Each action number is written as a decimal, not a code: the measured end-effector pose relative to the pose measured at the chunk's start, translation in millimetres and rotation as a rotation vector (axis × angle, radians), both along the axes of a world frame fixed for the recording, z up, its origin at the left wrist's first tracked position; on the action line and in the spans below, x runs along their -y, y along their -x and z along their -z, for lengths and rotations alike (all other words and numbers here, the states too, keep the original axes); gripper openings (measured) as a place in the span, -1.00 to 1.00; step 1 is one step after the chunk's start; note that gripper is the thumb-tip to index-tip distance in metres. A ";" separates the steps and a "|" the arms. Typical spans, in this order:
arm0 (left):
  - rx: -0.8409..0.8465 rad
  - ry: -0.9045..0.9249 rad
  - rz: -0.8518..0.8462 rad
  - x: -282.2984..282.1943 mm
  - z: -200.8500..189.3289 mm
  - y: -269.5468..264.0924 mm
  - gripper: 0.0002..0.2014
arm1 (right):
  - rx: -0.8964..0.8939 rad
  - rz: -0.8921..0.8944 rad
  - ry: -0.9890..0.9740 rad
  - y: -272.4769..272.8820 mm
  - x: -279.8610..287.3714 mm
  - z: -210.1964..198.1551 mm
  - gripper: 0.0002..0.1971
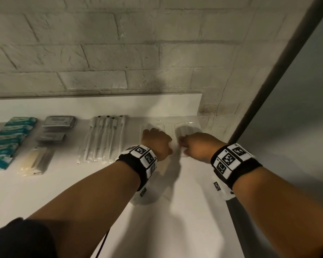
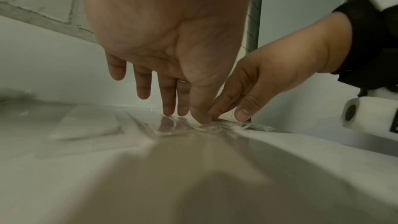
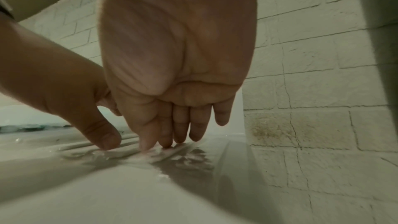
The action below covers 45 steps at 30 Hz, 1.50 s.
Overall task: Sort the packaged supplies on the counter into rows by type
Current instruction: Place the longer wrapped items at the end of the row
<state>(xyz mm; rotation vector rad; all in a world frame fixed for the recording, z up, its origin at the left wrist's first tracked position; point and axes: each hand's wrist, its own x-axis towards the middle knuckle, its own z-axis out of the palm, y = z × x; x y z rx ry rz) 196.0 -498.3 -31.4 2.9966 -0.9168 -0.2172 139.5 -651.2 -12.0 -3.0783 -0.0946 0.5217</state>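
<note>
At the counter's (image 1: pixel 175 211) far right end, clear packets (image 1: pixel 175 127) are pressed flat under straight fingertips of the left hand (image 1: pixel 156 143) and right hand (image 1: pixel 199 146). Leftward, swab packets (image 1: pixel 103 138), grey packs (image 1: pixel 59 121) and teal packs (image 1: pixel 9 136) are already ranged in rows; little is judged left.

Swab packs (image 1: pixel 103 138) left of probably mask packs (image 1: pixel 177 127).

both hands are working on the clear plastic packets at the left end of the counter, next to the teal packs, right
Not quite. The left hand and right hand are on the clear plastic packets at the right end of the counter, by the brick wall. The teal packs lie at the far left, as the head view shows.
</note>
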 end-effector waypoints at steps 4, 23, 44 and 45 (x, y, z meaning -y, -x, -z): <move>0.059 0.053 -0.062 -22.1 3.9 -6.0 -0.51 | 0.093 -0.001 -0.066 -0.1 -4.9 2.1 -0.54; -0.027 0.095 -0.136 -55.0 1.7 -11.7 -0.39 | 0.072 -0.158 -0.017 -0.4 -47.9 -6.0 -0.43; -0.132 0.016 -0.140 -63.6 -1.3 -10.2 -0.50 | -0.027 -0.119 -0.063 -12.7 -61.7 8.3 -0.42; -0.140 0.021 -0.144 -64.0 -2.0 -9.3 -0.50 | -0.020 -0.120 -0.065 -11.1 -61.6 7.1 -0.42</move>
